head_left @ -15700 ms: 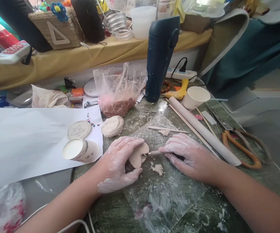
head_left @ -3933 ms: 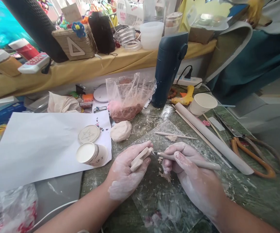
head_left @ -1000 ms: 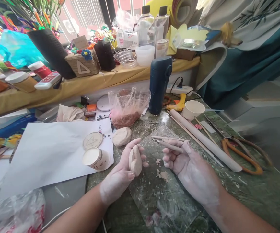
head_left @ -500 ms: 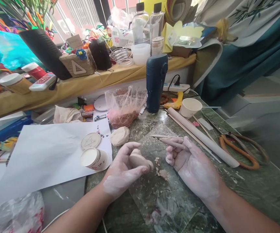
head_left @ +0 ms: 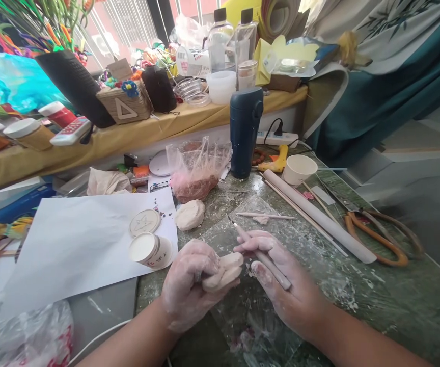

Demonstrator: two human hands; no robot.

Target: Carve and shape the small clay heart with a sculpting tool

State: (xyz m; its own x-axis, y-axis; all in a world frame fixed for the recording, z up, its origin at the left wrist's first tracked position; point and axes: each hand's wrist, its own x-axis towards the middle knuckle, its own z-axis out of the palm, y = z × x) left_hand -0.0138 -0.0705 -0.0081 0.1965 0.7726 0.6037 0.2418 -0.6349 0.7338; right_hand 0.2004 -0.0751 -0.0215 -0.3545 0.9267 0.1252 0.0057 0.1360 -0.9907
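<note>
My left hand (head_left: 189, 288), dusted white, is closed around a lump of pale clay (head_left: 225, 270) whose right end sticks out past the fingers. In my right hand (head_left: 281, 278), a craft knife (head_left: 264, 255) with a pale handle lies between thumb and fingers, its dark pointed tip slanting up and left. The right fingertips are close to the clay's right end; whether they touch I cannot tell. Beyond the hands, a round lump of clay (head_left: 190, 214) rests on the table. A thin pointed stick (head_left: 277, 216) and a small clay scrap (head_left: 260, 220) lie on a clear plastic sheet (head_left: 220, 232).
On white paper (head_left: 78, 244) at left stand a paper cup (head_left: 144, 248) and a round disc with a star (head_left: 144, 223). Behind are a bag of reddish material (head_left: 197, 178) and a dark blue flask (head_left: 245, 132). To the right lie a rolling rod (head_left: 319, 216) and scissors (head_left: 376, 237).
My left hand has turned and closed more around the clay. The right hand has shifted down and left, tilting the knife upward. The stick and a scrap behind it now show.
</note>
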